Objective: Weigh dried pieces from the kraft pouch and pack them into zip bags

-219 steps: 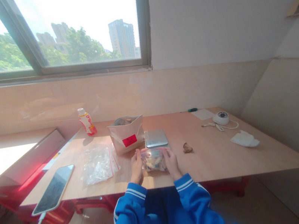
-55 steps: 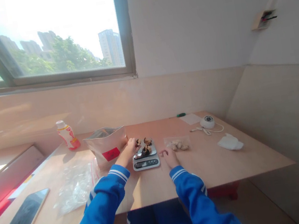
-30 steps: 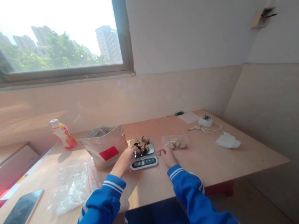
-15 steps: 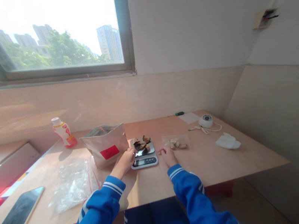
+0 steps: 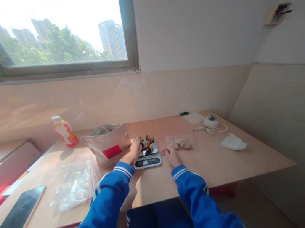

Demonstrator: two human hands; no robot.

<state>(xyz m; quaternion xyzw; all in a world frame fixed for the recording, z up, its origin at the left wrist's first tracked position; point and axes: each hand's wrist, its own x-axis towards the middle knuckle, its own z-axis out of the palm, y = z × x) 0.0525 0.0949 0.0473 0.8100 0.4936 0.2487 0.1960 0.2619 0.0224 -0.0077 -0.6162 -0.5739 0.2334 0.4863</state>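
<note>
A small white kitchen scale (image 5: 148, 162) with a dark display stands in front of me. On its plate lies a heap of brown, dark-edged dried slices (image 5: 147, 143), mushroom-like. My left hand (image 5: 133, 152) reaches over the plate's left side, its fingers closed at the heap's near-left slices. Beside the scale on the right, my right hand (image 5: 172, 157) rests on the table with curled fingers; anything inside them is too small to make out. Just behind it lies a clear bag of pale pieces (image 5: 182, 144). An open foil pouch (image 5: 107, 143) with a red label stands left of the scale.
Flat on the left are a clear zip bag (image 5: 74, 186) and a phone (image 5: 17, 220). A drink bottle (image 5: 65, 131) stands at the back left. Towards the right are a white round device (image 5: 210, 121) with a cable, a crumpled tissue (image 5: 233, 142), paper (image 5: 194, 118) and a green-handled tool (image 5: 184, 113).
My left hand has moved forward and slightly right, from the scale's near-left edge to the dried slices. My right hand stays in almost the same place. The view has tilted slightly.
</note>
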